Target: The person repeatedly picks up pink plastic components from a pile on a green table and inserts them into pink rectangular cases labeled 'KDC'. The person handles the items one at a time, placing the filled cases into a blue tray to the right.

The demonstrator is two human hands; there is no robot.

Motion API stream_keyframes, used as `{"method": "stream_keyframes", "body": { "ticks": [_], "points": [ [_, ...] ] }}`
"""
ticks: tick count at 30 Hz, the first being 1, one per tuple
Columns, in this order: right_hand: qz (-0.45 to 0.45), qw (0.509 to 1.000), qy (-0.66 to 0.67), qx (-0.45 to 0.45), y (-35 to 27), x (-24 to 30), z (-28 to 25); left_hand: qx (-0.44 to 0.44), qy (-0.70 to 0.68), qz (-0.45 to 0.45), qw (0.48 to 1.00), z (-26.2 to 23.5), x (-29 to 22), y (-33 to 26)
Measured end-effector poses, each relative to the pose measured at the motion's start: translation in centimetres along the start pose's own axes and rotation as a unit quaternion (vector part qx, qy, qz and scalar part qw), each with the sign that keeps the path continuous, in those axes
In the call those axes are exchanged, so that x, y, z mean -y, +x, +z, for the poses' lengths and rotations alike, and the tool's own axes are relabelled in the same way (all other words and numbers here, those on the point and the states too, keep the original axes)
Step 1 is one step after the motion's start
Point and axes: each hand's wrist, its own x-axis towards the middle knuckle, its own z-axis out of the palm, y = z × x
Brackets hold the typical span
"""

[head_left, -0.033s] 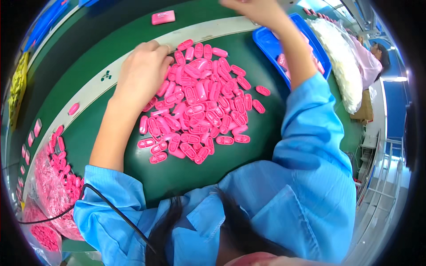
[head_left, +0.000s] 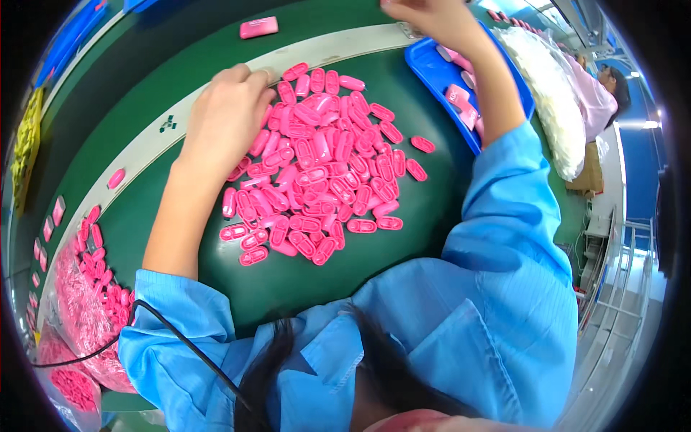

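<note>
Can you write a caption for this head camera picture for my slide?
Left hand rests on a pile of pink plastic pieces on a green table; right hand reaches over a blue tray.

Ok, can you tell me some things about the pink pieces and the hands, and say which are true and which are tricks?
1. The left hand rests on the heap of small pink oval plastic pieces. True.
2. The heap lies on a green mat. True.
3. The right hand is in the heap too. False: it reaches near the blue plastic tray.
4. The tray is empty. False: pink pieces lie in it.
</note>
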Motion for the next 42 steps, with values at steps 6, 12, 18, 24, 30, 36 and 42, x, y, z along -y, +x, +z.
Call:
{"method": "stream_keyframes", "body": {
  "ticks": [6,12,18,24,30,36,42],
  "points": [
    [0.074,0.982,-0.167,0.055,-12.4,-2.4,-3.5,-0.022,-0.128,-0.061,0.99,0.9,1.2,0.6],
    [0.127,0.99,-0.056,0.028,-9.9,0.5,-3.6,0.063,-0.6,-0.245,0.758,-0.1,2.2,1.0],
    [0.088,0.903,0.417,0.047,-2.2,9.5,4.2,0.013,-0.649,-0.254,0.717,-0.5,2.7,1.0],
    [0.054,0.924,0.367,0.097,-0.4,9.3,10.5,-0.029,-0.684,-0.267,0.679,1.0,2.7,1.1],
    [0.034,0.916,0.389,0.089,-0.6,8.1,10.7,-0.041,-0.629,-0.267,0.729,0.7,2.5,0.9],
    [0.038,0.913,0.39,0.112,-0.8,8.3,10.6,-0.099,-0.672,-0.246,0.692,2.0,3.2,0.9],
    [0.045,0.9,0.421,0.101,-1.0,8.4,11.2,-0.108,-0.668,-0.246,0.694,2.0,2.3,0.6]
  ]
}}
